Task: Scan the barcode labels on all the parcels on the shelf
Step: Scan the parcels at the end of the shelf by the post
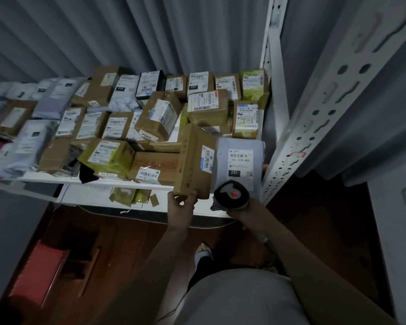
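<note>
A white shelf [85,180] is packed with several cardboard boxes and grey mailer bags, most with white barcode labels facing up. My left hand [181,203] grips the lower corner of a tall brown box [192,160] that stands tilted at the shelf's front edge, its label on the right face. My right hand [244,213] holds a black handheld barcode scanner [232,195] with an orange button, its head just under a grey mailer bag [240,160] marked 231-239-K01 at the front right corner.
A white perforated steel upright [314,118] rises close on the right. A lower shelf [99,195] holds a few small packets. A red crate [36,268] sits on the dark wooden floor at lower left. A corrugated grey wall stands behind.
</note>
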